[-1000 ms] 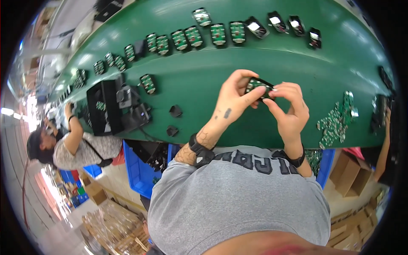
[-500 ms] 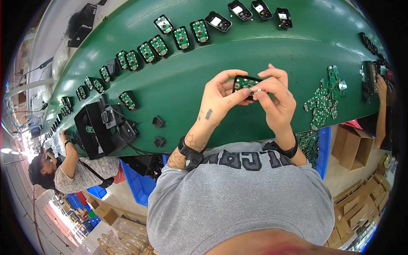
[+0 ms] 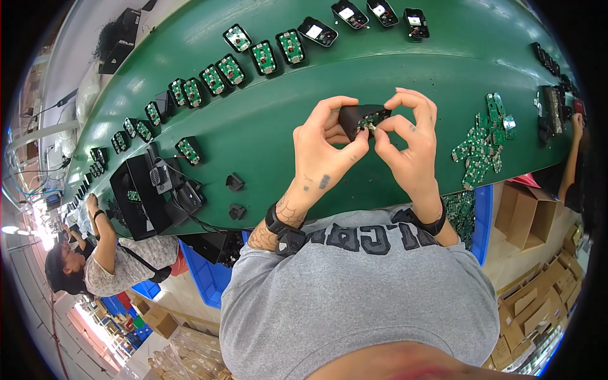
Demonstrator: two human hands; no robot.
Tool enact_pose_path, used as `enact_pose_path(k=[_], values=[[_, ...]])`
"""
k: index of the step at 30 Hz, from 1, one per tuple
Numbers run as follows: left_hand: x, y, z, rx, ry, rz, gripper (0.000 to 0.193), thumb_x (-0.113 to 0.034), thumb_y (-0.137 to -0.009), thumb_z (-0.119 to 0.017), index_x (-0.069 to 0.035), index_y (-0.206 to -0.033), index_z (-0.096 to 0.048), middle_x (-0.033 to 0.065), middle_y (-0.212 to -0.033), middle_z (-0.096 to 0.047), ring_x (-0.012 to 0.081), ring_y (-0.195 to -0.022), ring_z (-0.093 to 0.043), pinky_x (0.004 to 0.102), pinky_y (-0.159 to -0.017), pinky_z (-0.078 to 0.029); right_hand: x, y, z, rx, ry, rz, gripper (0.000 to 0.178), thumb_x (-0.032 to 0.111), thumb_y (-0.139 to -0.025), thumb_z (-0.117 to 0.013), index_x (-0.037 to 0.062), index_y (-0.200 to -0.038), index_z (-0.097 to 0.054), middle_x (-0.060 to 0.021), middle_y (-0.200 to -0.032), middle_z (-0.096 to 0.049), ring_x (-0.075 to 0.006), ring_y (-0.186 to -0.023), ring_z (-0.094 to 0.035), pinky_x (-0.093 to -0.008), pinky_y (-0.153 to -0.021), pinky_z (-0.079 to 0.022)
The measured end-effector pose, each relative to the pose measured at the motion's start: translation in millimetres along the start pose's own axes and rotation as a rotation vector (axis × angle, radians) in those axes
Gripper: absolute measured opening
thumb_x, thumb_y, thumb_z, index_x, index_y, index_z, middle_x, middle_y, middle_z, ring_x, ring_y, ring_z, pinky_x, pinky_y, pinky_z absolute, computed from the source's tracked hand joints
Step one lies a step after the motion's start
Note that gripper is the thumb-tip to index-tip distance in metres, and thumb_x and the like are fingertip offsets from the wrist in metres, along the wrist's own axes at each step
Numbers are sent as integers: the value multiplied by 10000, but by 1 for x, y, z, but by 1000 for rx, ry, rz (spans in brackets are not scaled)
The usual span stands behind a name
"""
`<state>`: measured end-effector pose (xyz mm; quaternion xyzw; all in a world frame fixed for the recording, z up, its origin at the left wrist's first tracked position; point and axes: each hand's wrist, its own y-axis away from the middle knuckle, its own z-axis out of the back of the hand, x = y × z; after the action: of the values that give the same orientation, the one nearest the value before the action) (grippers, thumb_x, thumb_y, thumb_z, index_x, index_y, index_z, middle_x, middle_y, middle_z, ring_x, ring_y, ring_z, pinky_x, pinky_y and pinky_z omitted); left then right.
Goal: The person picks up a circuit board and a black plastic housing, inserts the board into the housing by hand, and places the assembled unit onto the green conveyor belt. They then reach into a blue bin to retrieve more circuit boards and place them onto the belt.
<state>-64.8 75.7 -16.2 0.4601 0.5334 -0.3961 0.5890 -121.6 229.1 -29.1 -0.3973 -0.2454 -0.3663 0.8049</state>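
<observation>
A black plastic housing [image 3: 350, 120] with a green circuit board [image 3: 375, 118] inside is held up over the table, tilted so its dark outer side shows. My left hand [image 3: 323, 142] grips it from the left, fingers behind and thumb at its lower edge. From the other side my right hand [image 3: 410, 142] reaches in, its thumb and a fingertip pinched on a small whitish piece [image 3: 372, 127] at the board's lower edge. Another right finger rests by the housing's upper right corner. What this piece joins to is too small to make out.
A green table [image 3: 285, 171] carries a curved row of housings with boards [image 3: 263, 58] and several with white squares [image 3: 318, 31]. To the right lies a pile of loose circuit boards [image 3: 484, 142]. Two black pieces [image 3: 235, 182], a black box [image 3: 136, 196] and a seated co-worker [image 3: 126, 259] are left.
The housing has tipped, so its black side now shows and the board is seen at a slant. Both hands have turned with it, and the right fingertips have moved slightly left along the board.
</observation>
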Motion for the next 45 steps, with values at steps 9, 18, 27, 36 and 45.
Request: enact_pose_path(k=[9, 18, 27, 36, 45], values=[[12, 2, -9, -70, -356, -281, 445, -34, -748, -732, 10, -1156, -559, 132, -909, -710, 166, -820, -723, 276, -708, -601, -7, -7, 4, 147, -118, -94, 110, 40, -688, -684, 12, -717, -581, -79, -1059, -568, -301, -1126, -511, -401, -937, -420], [8, -8, 3, 119, 45, 65, 358, -38, -794, -677, 70, -1115, -560, 142, -924, -696, 190, -757, -720, 273, -681, -604, -17, -16, 22, 262, -387, -329, 176, 27, -657, -786, 43, -784, -665, -47, -933, -637, -215, -991, -614, -338, -871, -471], [14, -41, 32, 515, 250, 442, 395, -210, -842, -621, 102, -1085, -627, 159, -887, -704, 223, -669, -718, 253, -587, -576, -26, -30, 43, 298, -136, 450, 248, 111, -687, -790, 138, -930, -746, 16, -853, -655, -236, -980, -626, -467, -909, -470], [-1, -44, 24, 502, 187, 436, 379, -196, -829, -647, 101, -1065, -637, 151, -872, -708, 213, -657, -716, 258, -573, -569, -18, -29, 46, 264, -36, 439, 227, 93, -665, -783, 112, -885, -729, -12, -862, -638, -252, -1016, -627, -540, -1016, -435], [1, -45, 15, 459, 170, 407, 360, -159, -833, -660, 101, -1080, -625, 151, -877, -704, 205, -695, -717, 262, -589, -570, -11, -28, 45, 224, 139, 324, 173, 27, -673, -766, 43, -814, -668, -30, -793, -615, -225, -945, -607, -451, -980, -463]])
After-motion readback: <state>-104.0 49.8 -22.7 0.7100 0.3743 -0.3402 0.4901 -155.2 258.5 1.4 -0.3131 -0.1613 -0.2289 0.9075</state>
